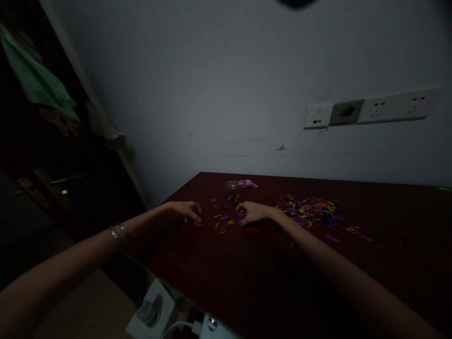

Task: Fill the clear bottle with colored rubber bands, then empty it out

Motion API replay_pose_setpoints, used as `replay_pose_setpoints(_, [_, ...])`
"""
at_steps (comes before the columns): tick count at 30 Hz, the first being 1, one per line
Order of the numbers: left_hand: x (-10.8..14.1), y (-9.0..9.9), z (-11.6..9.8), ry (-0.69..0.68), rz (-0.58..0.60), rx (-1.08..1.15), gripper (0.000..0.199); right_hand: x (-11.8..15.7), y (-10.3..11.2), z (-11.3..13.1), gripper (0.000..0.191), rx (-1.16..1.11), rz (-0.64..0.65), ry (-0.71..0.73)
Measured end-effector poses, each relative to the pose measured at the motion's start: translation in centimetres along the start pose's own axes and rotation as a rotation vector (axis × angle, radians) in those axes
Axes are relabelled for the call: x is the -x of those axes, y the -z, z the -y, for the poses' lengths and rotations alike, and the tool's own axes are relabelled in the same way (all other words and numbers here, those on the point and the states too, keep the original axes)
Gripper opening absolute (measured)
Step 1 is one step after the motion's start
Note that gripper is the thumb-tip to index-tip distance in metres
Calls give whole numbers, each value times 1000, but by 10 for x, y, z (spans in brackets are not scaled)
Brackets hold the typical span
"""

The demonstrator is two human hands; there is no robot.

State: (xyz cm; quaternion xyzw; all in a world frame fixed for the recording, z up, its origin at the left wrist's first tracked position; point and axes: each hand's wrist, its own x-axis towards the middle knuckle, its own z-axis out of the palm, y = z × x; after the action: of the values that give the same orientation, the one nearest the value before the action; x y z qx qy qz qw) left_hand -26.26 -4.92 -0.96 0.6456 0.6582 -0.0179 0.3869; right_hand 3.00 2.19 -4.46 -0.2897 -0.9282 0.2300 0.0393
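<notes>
Small coloured elastic bands (222, 230) lie scattered on a dark red-brown tabletop (219, 268). At the left of this scatter, my left hand (187, 210) has its fingers curled in and closed, with a pink elastic band (198, 223) at the fingertips. My right hand (253, 212) is lowered over the scatter's right side. Its thumb and index finger are bent but apart, around a small purple band (239, 219) near the table. Right of that hand is a large heap of mixed-colour elastic bands (310, 210), partly hidden by my right forearm.
Behind the scatter, a clear bottle with a pink cap (237, 184) lies on its side. A pale wall with sockets (383, 109) rises at the table's back edge. Below the front edge are a white cable (178, 324) and a white box-like thing (152, 310). A dark door (52, 183) stands left.
</notes>
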Motion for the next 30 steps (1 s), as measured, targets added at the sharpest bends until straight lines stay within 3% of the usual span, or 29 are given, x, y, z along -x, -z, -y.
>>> replay_pose_setpoints(4, [6,-10,-6,-6,48,12,60,-5,-5,20,67,59,29,54])
replay_pose_setpoints(7, [5,-15,-3,-27,25,-110,57,-10,-10,29,65,101,32,91])
replay_pose_setpoints(12, [8,-21,0,-30,-288,-501,55,-18,-15,34,59,162,23,116])
replay_pose_setpoints(14, [11,-24,-2,-15,-343,-548,57,-19,-15,35,51,180,24,130])
replay_pose_setpoints(19, [10,-26,-8,-156,-243,-460,38,-17,-16,35,34,202,24,152])
replay_pose_setpoints(24, [6,-35,-13,-189,-118,-228,45,-17,-20,31,19,141,-3,138])
replay_pose_setpoints(30, [3,-50,-22,-180,-232,-228,32,-2,-10,8,11,-44,-56,114])
